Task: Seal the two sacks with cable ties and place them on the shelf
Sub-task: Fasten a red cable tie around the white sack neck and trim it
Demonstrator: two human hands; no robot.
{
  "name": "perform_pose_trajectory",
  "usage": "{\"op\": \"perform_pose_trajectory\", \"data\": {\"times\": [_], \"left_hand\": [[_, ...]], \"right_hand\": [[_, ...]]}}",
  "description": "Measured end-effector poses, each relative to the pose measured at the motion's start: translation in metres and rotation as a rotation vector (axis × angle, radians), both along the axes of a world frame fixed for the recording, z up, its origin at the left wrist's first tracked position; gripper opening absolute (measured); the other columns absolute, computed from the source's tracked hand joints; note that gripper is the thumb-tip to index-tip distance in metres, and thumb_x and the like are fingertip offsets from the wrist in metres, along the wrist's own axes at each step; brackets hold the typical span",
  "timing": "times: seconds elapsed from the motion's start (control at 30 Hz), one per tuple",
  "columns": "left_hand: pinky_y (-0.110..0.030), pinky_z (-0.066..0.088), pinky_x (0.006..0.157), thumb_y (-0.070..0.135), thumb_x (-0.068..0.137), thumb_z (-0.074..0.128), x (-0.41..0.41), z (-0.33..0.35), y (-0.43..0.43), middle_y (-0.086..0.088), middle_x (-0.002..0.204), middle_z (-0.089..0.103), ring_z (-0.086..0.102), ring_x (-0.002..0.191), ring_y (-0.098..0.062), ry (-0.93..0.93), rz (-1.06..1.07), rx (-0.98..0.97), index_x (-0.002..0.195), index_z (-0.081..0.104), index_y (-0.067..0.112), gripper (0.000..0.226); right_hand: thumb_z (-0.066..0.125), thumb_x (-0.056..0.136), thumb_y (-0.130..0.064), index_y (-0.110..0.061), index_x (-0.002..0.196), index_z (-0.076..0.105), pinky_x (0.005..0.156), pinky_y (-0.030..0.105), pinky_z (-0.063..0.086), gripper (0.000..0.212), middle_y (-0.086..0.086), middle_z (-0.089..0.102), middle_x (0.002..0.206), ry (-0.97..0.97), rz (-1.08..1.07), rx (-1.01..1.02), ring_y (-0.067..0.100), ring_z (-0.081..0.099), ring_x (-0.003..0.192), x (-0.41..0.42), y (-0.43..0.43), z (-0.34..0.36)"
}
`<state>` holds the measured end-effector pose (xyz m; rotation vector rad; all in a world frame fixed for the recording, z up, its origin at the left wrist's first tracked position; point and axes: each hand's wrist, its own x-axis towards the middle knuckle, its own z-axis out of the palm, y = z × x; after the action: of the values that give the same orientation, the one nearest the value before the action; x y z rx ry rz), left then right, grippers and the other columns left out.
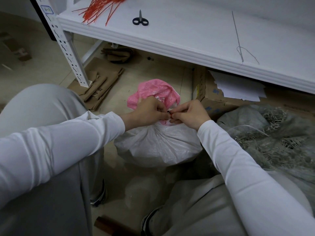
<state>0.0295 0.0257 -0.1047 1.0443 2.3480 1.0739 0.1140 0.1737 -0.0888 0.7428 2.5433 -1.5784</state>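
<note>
Beige floor [153,72]; sack [158,145], tie [169,112] nearly hidden between left hand [150,109], right hand [190,113]

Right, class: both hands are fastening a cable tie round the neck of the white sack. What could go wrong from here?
1. The left hand and right hand only pinch the small cable tie. It might slip before it locks, letting the gathered neck of the white sack loosen.
2. The scissors and spare ties lie on the shelf. A sack lifted up there could knock them off.
</note>
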Motion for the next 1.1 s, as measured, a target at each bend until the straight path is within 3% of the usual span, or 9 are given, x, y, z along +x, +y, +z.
{"op": "perform_pose_trajectory", "data": {"times": [0.13, 0.27, 0.47, 0.6, 0.8, 0.9, 1.0, 1.1], "left_hand": [[-0.060, 0.041, 0.089, 0.018, 0.079, 0.073, 0.002, 0.001, 0.000, 0.024, 0.041, 0.052, 0.048, 0.046, 0.008, 0.005, 0.004, -0.006, 0.044, 0.050, 0.032, 0.045], [-0.068, 0.035, 0.092, 0.020, 0.078, 0.074, 0.001, -0.001, 0.000, 0.027, 0.044, 0.053, 0.048, 0.049, 0.012, 0.020, 0.005, -0.015, 0.044, 0.051, 0.034, 0.044], [-0.064, 0.039, 0.089, 0.022, 0.078, 0.075, 0.002, -0.004, 0.001, 0.022, 0.044, 0.054, 0.048, 0.049, 0.007, 0.044, 0.014, -0.015, 0.045, 0.052, 0.037, 0.042], [-0.062, 0.039, 0.091, 0.024, 0.079, 0.074, 0.004, 0.000, 0.003, 0.019, 0.041, 0.051, 0.046, 0.047, 0.004, 0.034, 0.050, -0.009, 0.046, 0.055, 0.033, 0.039], [-0.059, 0.035, 0.098, 0.031, 0.081, 0.072, 0.004, 0.000, 0.008, 0.018, 0.039, 0.045, 0.040, 0.051, 0.001, 0.056, 0.152, -0.044, 0.050, 0.059, 0.030, 0.033], [-0.061, 0.035, 0.097, 0.032, 0.081, 0.072, 0.004, -0.002, 0.010, 0.018, 0.042, 0.048, 0.042, 0.050, 0.001, 0.037, 0.144, -0.025, 0.058, 0.066, 0.026, 0.024], [-0.061, 0.036, 0.097, 0.030, 0.081, 0.072, 0.002, -0.004, 0.009, 0.017, 0.047, 0.053, 0.044, 0.052, 0.001, 0.006, 0.142, -0.004, 0.065, 0.072, 0.018, 0.020], [-0.052, 0.042, 0.088, 0.028, 0.081, 0.072, 0.001, -0.003, 0.009, 0.016, 0.049, 0.054, 0.045, 0.050, 0.001, 0.002, 0.111, 0.002, 0.067, 0.073, 0.016, 0.019]], "right_hand": [[0.070, 0.079, 0.004, -0.002, 0.092, 0.075, 0.077, 0.036, 0.060, 0.015, 0.012, 0.074, 0.083, 0.004, -0.011, 0.018, 0.020, 0.074, 0.071, 0.000, -0.002, -0.001], [0.072, 0.078, 0.004, -0.005, 0.092, 0.076, 0.077, 0.037, 0.060, 0.017, 0.011, 0.074, 0.084, 0.004, -0.015, 0.027, 0.020, 0.074, 0.072, 0.000, -0.003, -0.002], [0.070, 0.077, 0.006, -0.007, 0.088, 0.076, 0.075, 0.034, 0.060, 0.018, 0.012, 0.074, 0.082, 0.015, -0.026, 0.005, 0.021, 0.073, 0.074, 0.000, -0.005, 0.000], [0.067, 0.080, 0.009, 0.002, 0.097, 0.073, 0.074, 0.031, 0.060, 0.020, 0.020, 0.073, 0.089, 0.010, -0.076, -0.116, 0.025, 0.073, 0.076, 0.000, -0.006, 0.005], [0.062, 0.086, 0.006, 0.014, 0.102, 0.066, 0.080, 0.035, 0.059, 0.018, 0.028, 0.070, 0.096, -0.034, -0.271, -0.464, 0.033, 0.072, 0.088, -0.001, -0.007, 0.012], [0.066, 0.085, 0.001, 0.012, 0.100, 0.066, 0.078, 0.035, 0.060, 0.018, 0.026, 0.071, 0.094, -0.042, -0.316, -0.487, 0.030, 0.073, 0.082, -0.005, -0.007, 0.011], [0.066, 0.089, -0.017, 0.003, 0.103, 0.065, 0.078, 0.040, 0.060, 0.025, 0.020, 0.072, 0.094, -0.058, -0.369, -0.518, 0.029, 0.074, 0.078, -0.007, -0.004, 0.010], [0.066, 0.089, -0.016, 0.004, 0.104, 0.066, 0.082, 0.040, 0.059, 0.025, 0.020, 0.072, 0.094, -0.054, -0.369, -0.526, 0.030, 0.073, 0.082, -0.006, -0.003, 0.010]]}}
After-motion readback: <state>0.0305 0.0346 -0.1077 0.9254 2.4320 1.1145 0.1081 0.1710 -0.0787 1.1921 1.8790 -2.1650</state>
